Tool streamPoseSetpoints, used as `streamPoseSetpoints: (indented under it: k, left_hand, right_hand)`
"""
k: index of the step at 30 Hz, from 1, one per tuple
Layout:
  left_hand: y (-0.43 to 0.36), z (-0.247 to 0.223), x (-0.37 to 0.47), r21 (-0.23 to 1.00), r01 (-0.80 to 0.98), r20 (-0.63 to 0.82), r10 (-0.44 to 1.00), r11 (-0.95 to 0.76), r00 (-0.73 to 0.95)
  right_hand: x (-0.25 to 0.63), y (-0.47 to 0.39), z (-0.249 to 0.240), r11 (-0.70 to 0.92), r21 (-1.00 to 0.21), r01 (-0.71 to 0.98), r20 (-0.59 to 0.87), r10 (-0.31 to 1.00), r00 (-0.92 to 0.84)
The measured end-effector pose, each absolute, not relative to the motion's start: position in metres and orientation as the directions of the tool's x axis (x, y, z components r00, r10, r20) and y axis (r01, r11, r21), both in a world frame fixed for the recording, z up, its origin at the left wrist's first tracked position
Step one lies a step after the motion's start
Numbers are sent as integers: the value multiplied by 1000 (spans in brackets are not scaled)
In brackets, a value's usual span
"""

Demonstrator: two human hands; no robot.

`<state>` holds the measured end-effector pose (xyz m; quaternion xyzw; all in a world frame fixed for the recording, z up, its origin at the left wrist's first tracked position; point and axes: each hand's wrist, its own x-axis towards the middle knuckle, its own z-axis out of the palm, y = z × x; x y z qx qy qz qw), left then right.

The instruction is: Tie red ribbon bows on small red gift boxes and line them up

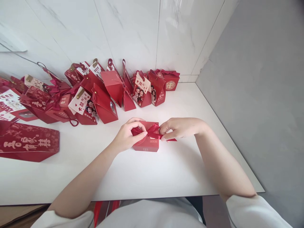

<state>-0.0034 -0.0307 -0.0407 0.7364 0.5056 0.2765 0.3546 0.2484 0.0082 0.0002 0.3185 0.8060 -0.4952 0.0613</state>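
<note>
A small red gift box [147, 146] lies on the white table in front of me, with a dark red satin ribbon [154, 130] tied in a bow across its top. My left hand [129, 134] reaches over the box's left side, thumb and forefinger pinched on the bow's left loop. On the right, my right hand [177, 129] has its fingers closed on the ribbon at the bow's right side. One ribbon tail sticks out below those fingers, past the box's right edge. Part of the box's top is hidden by my left hand.
Several red gift boxes [105, 104] with handles and ribbons stand in a crowd along the marbled wall [133, 31]. A larger red box [29, 142] sits at the left. The white table [152, 177] ends at the right beside a grey surface [266, 104].
</note>
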Motion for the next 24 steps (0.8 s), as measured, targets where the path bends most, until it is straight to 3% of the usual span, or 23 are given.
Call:
streamPoseSetpoints:
  k: [9,12,15,17,20,24]
  left_hand:
    - [-31,-38,-4,782,574,32,935,-244,354]
    - [-30,-40,-3,789,561,58,939,-251,338]
    - [-28,-41,-5,779,566,139,954,-271,265]
    - [-24,-40,-10,779,560,192,958,-282,214]
    - [-16,-35,-26,846,447,206,951,-291,229]
    - [-8,-28,-49,885,342,194,918,-316,345]
  right_hand:
    - [248,9,-2,356,-785,507,-401,334,-853]
    - [248,6,2,355,-745,565,-427,396,-813]
    - [251,4,4,367,-648,668,-414,567,-713]
    - [252,2,4,384,-570,726,-305,722,-622]
    - [249,-2,5,402,-525,750,-31,872,-489]
    - [224,-18,6,597,-473,648,311,802,-511]
